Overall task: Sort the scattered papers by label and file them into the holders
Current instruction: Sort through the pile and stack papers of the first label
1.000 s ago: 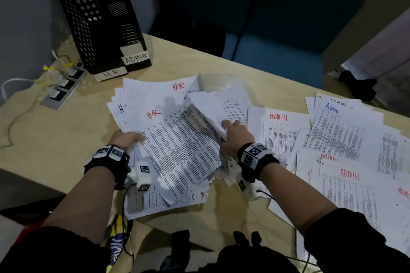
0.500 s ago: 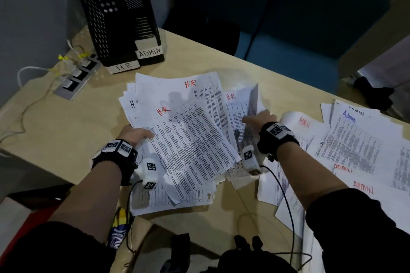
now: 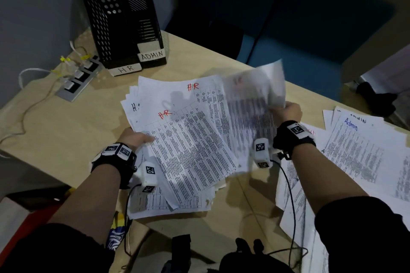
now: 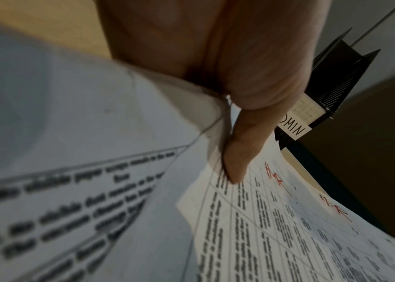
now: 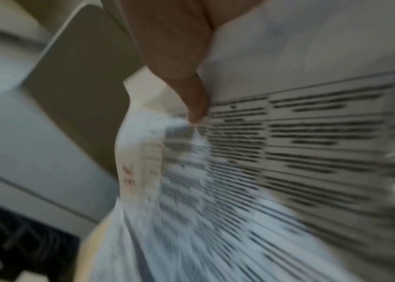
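Note:
A fanned stack of printed sheets marked HR [image 3: 184, 139] lies on the wooden desk [image 3: 66, 128] in front of me. My left hand [image 3: 138, 138] grips the stack's left edge, thumb [image 4: 237, 158] on top of the sheets. My right hand [image 3: 287, 112] pinches a blurred sheet [image 3: 255, 95] and holds it raised at the stack's right side; its thumb [image 5: 191, 99] presses on the paper [image 5: 288, 133]. Two black file holders stand at the back left, one labelled HR [image 3: 104, 17] and one labelled ADMIN [image 3: 144, 17].
Sheets marked Admin [image 3: 359, 150] spread over the desk's right side. A grey socket strip [image 3: 77, 80] with cables lies left of the holders. A blue chair [image 3: 310, 29] stands beyond the desk. The desk's near edge runs just below the stack.
My right hand has lifted a sheet off the right of the HR stack and swung it upward. My left hand has kept its hold on the stack's left edge.

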